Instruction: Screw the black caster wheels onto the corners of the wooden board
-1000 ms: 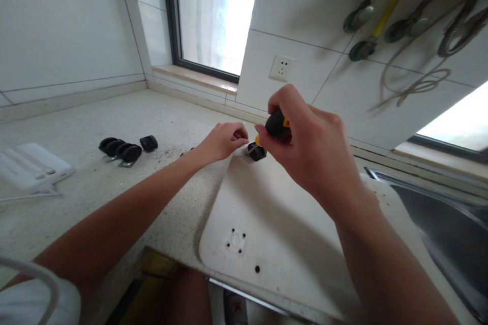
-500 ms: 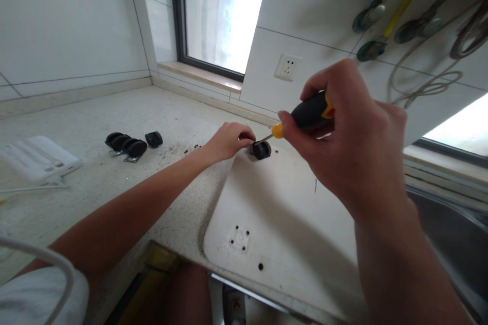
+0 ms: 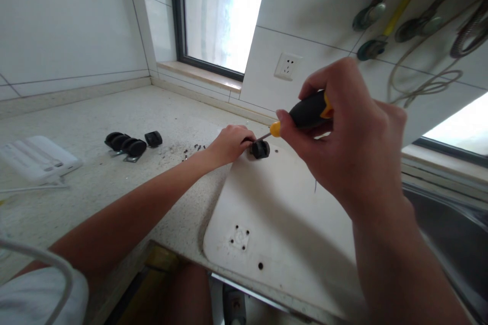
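Screwdriver [image 3: 309,109] in R hand [image 3: 353,134]: axis slanted, tip down-L by blk caster [image 3: 261,150].

Matt screwdriver handle [image 3: 307,110] (plastic-looking), metal shaft [image 3: 262,138]

The screwdriver [image 3: 308,110] has a fat black handle with yellow trim, a yellow collar and a thin metal shaft; held in the right grip [image 3: 354,122], it slants down toward the left, its end close beside the caster [image 3: 261,149] and the fingers of the left grip [image 3: 232,142] (the very tip is too small to make out). The caster is black and stands wheel up on the white board [image 3: 282,223], near its far left corner. The board lies flat on the counter [image 3: 179,106], its corner rounded, its face scuffed, with four dark holes around a pale patch and one larger hole toward the near edge.
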{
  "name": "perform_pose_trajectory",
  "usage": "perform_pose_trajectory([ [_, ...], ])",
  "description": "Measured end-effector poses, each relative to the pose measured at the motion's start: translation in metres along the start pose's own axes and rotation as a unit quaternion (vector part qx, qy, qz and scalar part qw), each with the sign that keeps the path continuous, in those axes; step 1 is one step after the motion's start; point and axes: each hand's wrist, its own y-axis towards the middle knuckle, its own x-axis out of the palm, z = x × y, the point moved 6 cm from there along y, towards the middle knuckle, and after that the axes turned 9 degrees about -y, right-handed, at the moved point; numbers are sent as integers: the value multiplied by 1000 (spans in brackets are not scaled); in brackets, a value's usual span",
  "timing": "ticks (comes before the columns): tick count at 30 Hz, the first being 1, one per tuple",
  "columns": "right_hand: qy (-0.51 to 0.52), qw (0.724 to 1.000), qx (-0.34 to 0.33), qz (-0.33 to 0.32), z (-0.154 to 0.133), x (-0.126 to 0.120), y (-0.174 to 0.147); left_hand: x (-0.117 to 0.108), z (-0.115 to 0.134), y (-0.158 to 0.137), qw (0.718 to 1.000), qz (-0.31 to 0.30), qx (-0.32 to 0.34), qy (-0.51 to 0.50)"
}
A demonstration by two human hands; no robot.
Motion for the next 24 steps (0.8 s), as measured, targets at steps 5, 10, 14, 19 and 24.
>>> perform_pose_trajectory([
  [5, -8, 1000, -4, 9, -1, 0, -1, -1, 1, -1, 1000, 0, 5, 3],
  [10, -8, 1000, -2, 7, -1, 1, -1, -2, 0, 0, 1000, 3, 4, -14],
  [14, -5, 1000, -2, 7, -1, 2, -1, -3, -3, 0, 999, 10, -7, -33],
  [19, 2, 1000, -1, 4, 0, 2, -1, -3, -5, 1, 999, 18, -17, -38],
  [24, 13, 1000, 3, -4, 0, 3, -1, 0, -3, 2, 1000, 11, -7, -24],
])
